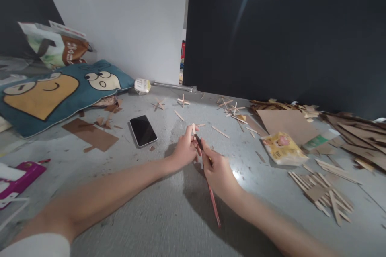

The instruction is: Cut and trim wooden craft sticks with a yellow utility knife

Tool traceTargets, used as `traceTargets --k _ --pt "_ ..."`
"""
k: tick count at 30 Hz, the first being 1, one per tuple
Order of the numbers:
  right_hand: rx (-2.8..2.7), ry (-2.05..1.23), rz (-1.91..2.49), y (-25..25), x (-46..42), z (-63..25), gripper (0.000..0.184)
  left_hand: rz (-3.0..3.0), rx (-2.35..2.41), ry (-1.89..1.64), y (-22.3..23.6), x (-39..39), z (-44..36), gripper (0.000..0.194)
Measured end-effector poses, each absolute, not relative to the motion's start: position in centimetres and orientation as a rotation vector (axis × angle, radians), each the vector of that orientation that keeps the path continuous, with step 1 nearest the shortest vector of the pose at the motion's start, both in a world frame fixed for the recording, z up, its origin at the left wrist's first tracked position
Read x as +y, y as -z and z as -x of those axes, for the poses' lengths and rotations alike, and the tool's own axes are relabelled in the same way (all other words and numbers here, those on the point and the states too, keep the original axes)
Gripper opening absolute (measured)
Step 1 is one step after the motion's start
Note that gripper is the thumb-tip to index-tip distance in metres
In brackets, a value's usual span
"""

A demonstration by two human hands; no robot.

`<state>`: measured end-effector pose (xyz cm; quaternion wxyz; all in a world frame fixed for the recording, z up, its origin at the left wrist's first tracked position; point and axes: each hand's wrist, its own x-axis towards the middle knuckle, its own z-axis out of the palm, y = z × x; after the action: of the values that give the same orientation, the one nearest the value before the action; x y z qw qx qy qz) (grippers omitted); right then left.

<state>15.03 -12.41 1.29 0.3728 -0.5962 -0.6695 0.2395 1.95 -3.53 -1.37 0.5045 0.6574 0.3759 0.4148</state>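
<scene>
My left hand [184,149] pinches a pale wooden craft stick [194,129], its upper end poking out above the fingers. Close beside it, my right hand [219,168] is closed around a slim dark pen-like tool [198,141], whose front end reaches the stick; its exact kind is unclear. Below my right hand, a thin reddish rod [214,205] slants toward me; whether it joins the dark tool is hidden. Loose craft sticks [220,131] lie just beyond my hands. Farther back are small star-like crossed-stick pieces [183,100].
A phone [142,130] and cut cardboard [90,134] lie left, near a blue cushion [99,84] and a purple glue gun [25,180]. At right are a yellow tissue pack [283,148], bundled sticks [321,194] and cardboard scraps [358,136]. A dark panel [286,32] stands behind.
</scene>
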Motion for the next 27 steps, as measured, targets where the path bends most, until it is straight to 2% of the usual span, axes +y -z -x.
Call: traceTargets --k 10,16,23,27 --pt "-1.750 -0.698 1.585 -2.7 -12.2 -15.8 0.060 -1.713 0.889 -0.946 1.6 -3.2 -1.3 0.031" --pt "-1.761 -0.570 1.531 -0.7 -11.8 -15.2 0.059 -1.623 0.962 -0.996 0.6 -3.6 -1.8 0.043" --pt "-1.813 -0.589 1.551 -1.8 -11.7 -15.7 0.058 -1.608 0.890 -0.999 1.5 -3.4 -1.8 0.035" --pt "-1.825 -0.604 1.584 -2.2 -11.7 -15.7 0.059 -1.586 0.868 -0.996 1.5 -3.3 -1.8 0.036"
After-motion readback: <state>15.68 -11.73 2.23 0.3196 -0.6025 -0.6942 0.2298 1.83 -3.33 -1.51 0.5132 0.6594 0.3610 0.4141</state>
